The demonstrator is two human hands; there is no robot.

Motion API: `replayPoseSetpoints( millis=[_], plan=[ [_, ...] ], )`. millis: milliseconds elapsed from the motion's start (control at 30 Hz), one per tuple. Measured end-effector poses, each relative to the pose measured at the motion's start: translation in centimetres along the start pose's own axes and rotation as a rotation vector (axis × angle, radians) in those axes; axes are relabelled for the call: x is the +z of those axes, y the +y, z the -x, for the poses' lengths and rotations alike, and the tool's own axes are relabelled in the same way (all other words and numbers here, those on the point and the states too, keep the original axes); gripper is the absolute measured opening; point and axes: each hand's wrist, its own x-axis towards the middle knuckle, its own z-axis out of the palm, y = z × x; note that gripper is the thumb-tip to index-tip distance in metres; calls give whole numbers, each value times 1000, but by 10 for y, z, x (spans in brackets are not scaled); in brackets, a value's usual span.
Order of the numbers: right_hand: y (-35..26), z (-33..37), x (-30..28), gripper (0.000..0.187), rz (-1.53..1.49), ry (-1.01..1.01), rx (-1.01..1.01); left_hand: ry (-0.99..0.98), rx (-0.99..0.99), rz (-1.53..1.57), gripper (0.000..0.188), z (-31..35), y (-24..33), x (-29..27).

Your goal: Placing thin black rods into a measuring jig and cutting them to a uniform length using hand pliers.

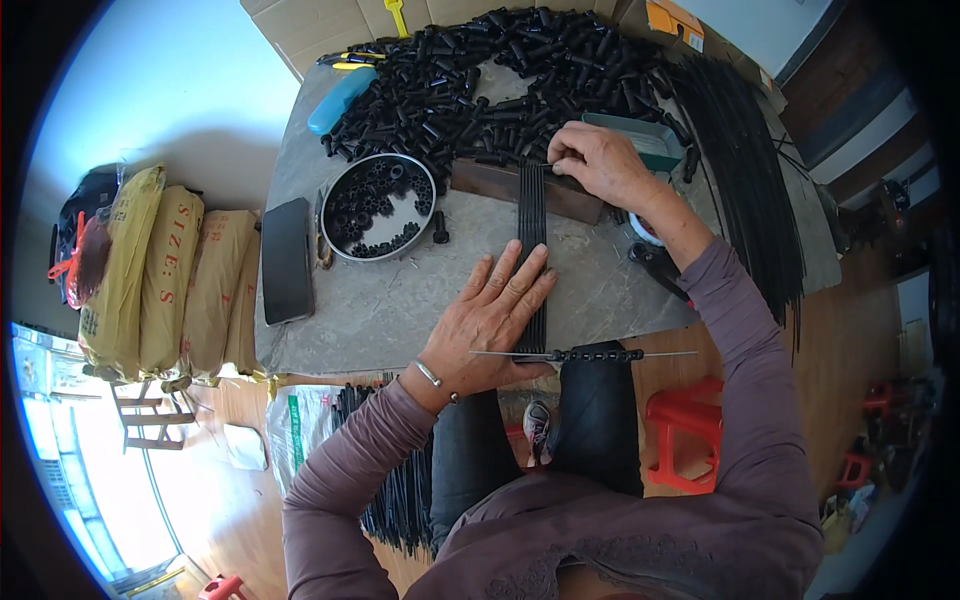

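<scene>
A flat row of slim black strips point(532, 205) runs from the far wooden block point(485, 183) to the table's near edge. My left hand point(490, 310) lies flat over their near part, fingers stretched out, thumb low at the table edge. Just beyond my thumb, a thin metal rod point(670, 353) crosses the near ends, with small black pieces point(600, 355) strung along it. At the strips' far ends, my right hand point(598, 165) is closed in a pinch above the block. Whatever sits between its fingertips is too small to make out.
A round tray point(327, 215) of small black ring-shaped parts stands left. Behind lies a heap of black tubular pieces point(440, 100) beside a blue case point(342, 100). Long black rods point(735, 170) hang over the right edge. A dark flat case point(287, 262) lies at the left edge.
</scene>
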Motion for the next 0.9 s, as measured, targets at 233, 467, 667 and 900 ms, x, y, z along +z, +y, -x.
replayPoseSetpoints(
  millis=[233, 467, 667, 900],
  plan=[
    [2, -7, 5, 10, -120, -47, 70, 12, 1, 29, 108, -1, -1, 2],
    [7, -16, 13, 17, -382, -93, 140, 24, -1, -25, 105, -1, 0, 3],
    [-5, 6, -5, 18, 143, 111, -53, 49, 2, -3, 104, 0, -1, 4],
    [0, 7, -6, 13, 180, -43, -69, 49, -1, 32, 104, 0, -1, 2]
  ],
)
